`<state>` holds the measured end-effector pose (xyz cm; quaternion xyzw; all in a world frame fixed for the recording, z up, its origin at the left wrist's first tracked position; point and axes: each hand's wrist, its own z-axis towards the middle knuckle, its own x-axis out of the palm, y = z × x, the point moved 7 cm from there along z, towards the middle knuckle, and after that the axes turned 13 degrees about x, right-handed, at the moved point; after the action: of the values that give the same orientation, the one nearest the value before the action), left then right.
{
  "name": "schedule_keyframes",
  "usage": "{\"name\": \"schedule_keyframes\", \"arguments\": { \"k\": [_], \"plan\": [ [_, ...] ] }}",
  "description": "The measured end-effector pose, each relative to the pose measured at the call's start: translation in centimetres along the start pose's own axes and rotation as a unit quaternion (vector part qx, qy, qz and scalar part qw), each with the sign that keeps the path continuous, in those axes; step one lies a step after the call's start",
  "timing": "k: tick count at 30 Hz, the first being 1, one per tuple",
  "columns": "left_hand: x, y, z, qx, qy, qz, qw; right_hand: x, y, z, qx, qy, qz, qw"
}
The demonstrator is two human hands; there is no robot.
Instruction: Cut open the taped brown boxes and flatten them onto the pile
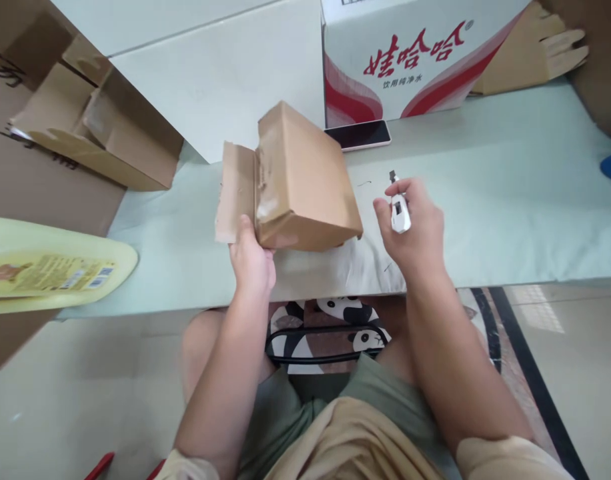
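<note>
Above the cloth-covered table, a brown carton is leaning at a tilt before a white box, a flap jutting out on its left; whether its underside is touching the table is hard to tell. The left hand is grasping its near left corner, thumb lying on the flap, while the right hand is gripping a white cutter, fingers curled round it, dark tip pointing away from the body. That one-corner hold is probably leaving the far end poorly steadied, so a firm push there could be twisting the carton loose. A slipping tip could be nicking the left thumb or scoring the cover, and a careless sweep could be scratching the phone lying just behind.
</note>
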<state>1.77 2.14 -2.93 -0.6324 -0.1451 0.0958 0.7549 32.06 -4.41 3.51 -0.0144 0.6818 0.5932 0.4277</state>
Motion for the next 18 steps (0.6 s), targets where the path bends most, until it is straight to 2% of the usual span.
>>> {"name": "schedule_keyframes", "arguments": {
  "k": [3,7,10,14,18],
  "plan": [
    [-0.6,1.4,2.1,-0.003,0.032,0.013,0.999,1.5,-1.0,0.4,0.045,0.038,-0.069,0.996],
    [-2.3,1.1,3.6,0.095,0.045,0.087,0.991,3.9,-2.2,0.5,0.086,0.094,-0.159,0.979],
    [-4.0,0.8,4.0,0.121,0.043,0.149,0.98,5.5,-2.6,0.2,0.074,0.127,-0.218,0.965],
    [-5.6,-0.1,4.2,0.143,0.069,0.201,0.967,7.1,-2.5,-0.3,0.038,0.151,-0.267,0.951],
    [-6.4,-0.6,4.1,0.125,0.107,0.168,0.972,8.0,-2.2,-0.7,0.034,0.165,-0.275,0.946]
  ]
}}
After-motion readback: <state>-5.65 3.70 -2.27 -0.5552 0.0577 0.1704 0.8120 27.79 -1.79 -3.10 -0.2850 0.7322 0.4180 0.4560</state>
